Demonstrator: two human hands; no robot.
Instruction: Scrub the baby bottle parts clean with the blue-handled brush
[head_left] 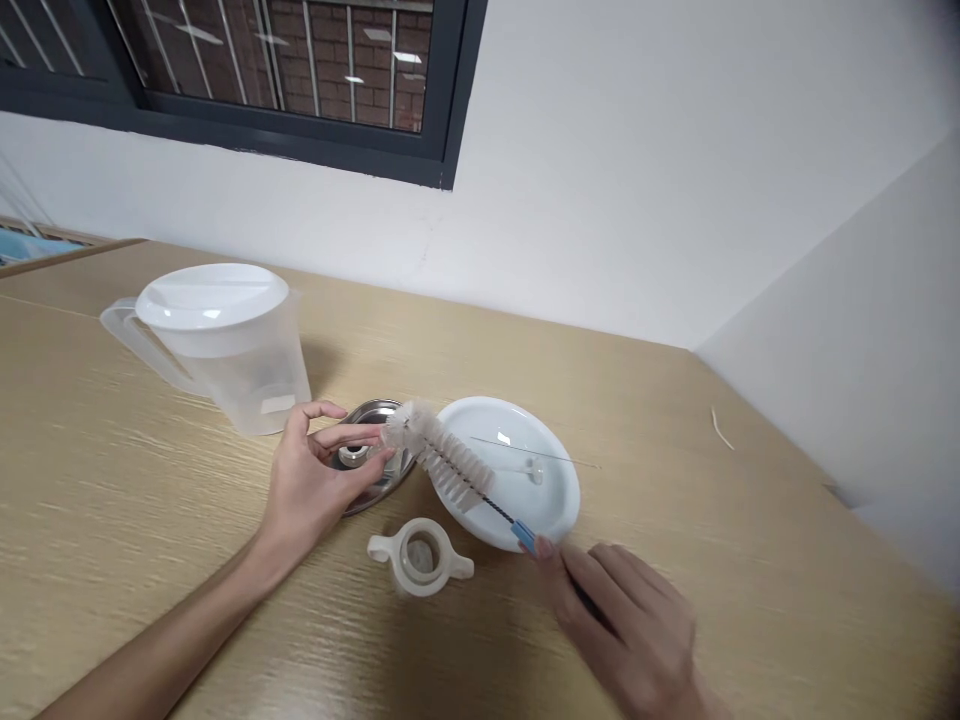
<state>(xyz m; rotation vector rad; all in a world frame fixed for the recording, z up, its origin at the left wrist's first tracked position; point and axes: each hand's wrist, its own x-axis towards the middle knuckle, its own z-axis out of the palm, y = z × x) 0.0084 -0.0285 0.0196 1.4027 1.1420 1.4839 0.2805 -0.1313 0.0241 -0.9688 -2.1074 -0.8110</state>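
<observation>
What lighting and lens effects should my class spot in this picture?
Head view: pale reflections streak the window; glare spots sit on the pitcher lid and white plate; a soft shadow falls beside the pitcher; the far right corners darken; wide-angle distortion seems to stretch the edges.

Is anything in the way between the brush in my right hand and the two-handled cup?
Nothing visible stands between the brush and the cup. The plate lies low under the bristles, its rim beside that path, and your left hand is at the brush's tip.

Barred window (255,75), seemingly brick (331,62) beyond
</observation>
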